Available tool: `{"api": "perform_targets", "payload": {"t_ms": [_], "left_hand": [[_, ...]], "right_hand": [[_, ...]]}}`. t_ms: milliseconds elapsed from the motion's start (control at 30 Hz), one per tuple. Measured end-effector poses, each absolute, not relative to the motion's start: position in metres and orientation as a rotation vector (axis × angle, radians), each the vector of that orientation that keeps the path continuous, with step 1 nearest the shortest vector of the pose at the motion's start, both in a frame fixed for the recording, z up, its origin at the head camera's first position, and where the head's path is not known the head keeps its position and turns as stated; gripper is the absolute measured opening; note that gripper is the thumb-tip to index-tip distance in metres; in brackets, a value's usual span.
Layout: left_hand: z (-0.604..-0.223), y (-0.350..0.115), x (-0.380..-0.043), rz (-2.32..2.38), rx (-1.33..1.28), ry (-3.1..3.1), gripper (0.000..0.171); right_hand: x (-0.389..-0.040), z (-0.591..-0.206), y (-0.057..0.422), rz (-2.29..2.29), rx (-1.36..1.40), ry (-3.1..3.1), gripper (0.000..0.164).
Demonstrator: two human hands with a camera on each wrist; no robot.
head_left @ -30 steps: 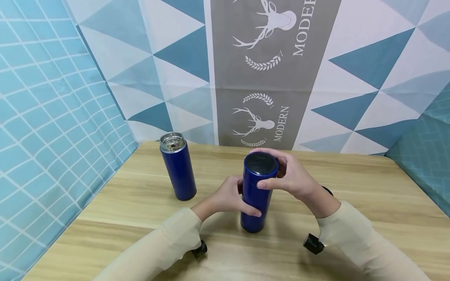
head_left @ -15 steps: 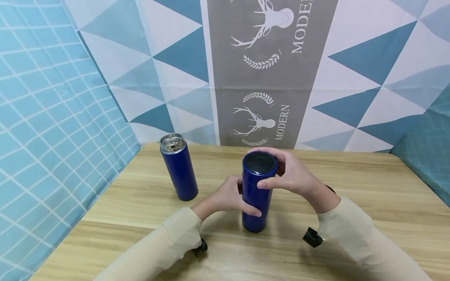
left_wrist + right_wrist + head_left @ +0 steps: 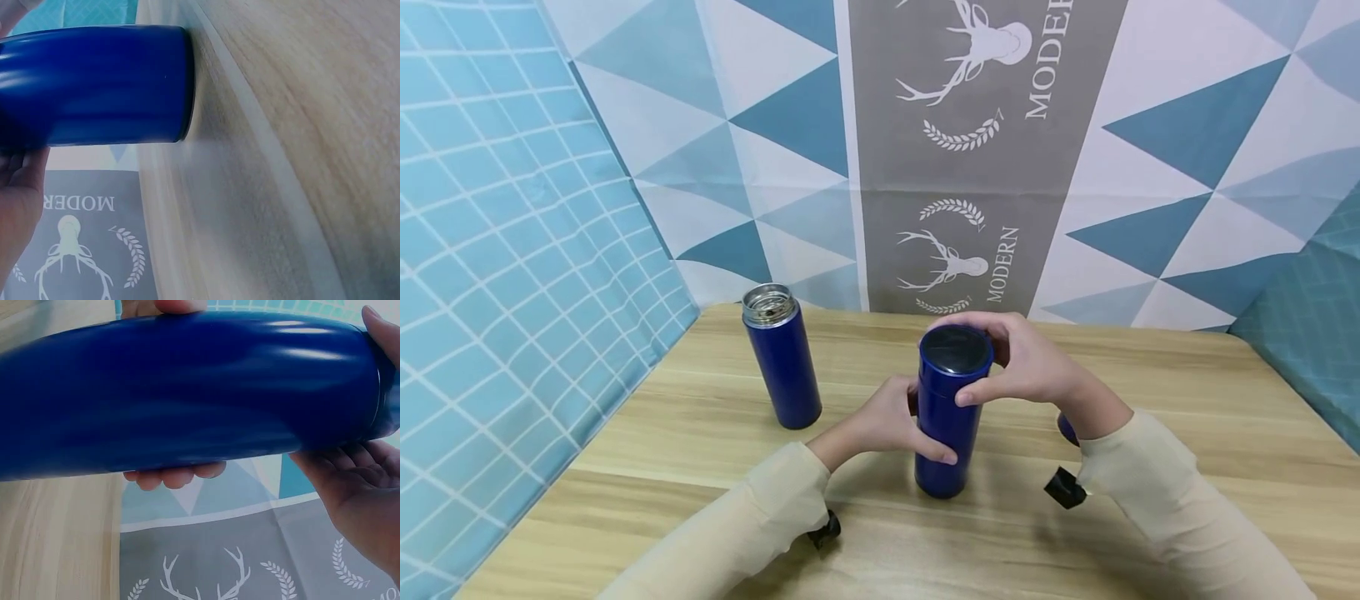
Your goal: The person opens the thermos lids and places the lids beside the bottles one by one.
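A blue thermos (image 3: 951,421) with a black-topped lid (image 3: 956,350) stands upright between both hands in the head view. Around its lower body my left hand (image 3: 887,421) is wrapped, thumb in front and fingers behind. My right hand (image 3: 1033,371) grips the lid from the right, its thumb at the seam below the lid. In the left wrist view the thermos base (image 3: 169,84) is right at the wooden tabletop. The right wrist view shows the glossy thermos body (image 3: 187,394) close up, with left fingertips (image 3: 178,477) curled around it.
To the left stands a second blue thermos (image 3: 786,367), lidless, its steel mouth showing. A small dark blue object (image 3: 1067,429) lies partly hidden behind the right wrist. Patterned cloth (image 3: 955,192) hangs along the back edge of the wooden table (image 3: 700,417).
My right thumb has shifted slightly right around the lid, and the right wrist has turned a little. More of the blue object behind it shows. My left hand stays in place.
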State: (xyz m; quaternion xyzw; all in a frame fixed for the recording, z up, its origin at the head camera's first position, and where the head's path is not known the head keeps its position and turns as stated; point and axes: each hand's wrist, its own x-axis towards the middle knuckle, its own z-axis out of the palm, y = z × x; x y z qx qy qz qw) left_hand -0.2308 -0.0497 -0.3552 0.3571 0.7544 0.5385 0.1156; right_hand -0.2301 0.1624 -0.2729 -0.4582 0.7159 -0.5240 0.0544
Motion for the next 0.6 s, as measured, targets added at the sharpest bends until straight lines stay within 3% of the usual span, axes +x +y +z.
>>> {"api": "perform_targets", "payload": {"t_ms": [600], "left_hand": [[-0.353,-0.05,-0.231,1.522,1.077,2.234,0.059]], "right_hand": [[-0.244,-0.261,0.166,-1.387,-1.573,2.119,0.065]]}}
